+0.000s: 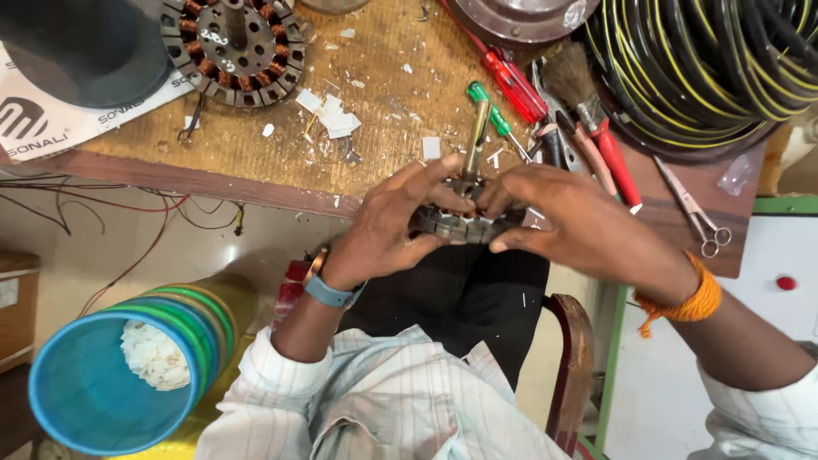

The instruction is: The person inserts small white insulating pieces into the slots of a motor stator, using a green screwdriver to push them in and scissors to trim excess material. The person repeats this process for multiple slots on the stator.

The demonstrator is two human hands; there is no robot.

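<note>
Both my hands hold a round metal stator core (464, 226) with a brass-coloured shaft (475, 140) sticking up from its middle, just in front of the table edge over my lap. My left hand (396, 226) grips its left rim, fingers curled over the top. My right hand (579, 226) clasps the right rim, thumb underneath. The core's slots are mostly hidden by my fingers.
On the wooden table (256, 162) lie a wound stator with copper coils (234, 47), white paper scraps (332, 115), a red screwdriver (511, 85), a green screwdriver (494, 115), a brush (579, 94), scissors (694, 209) and coiled black-yellow wire (707, 60). Stacked blue-green tubs (128, 366) stand at lower left.
</note>
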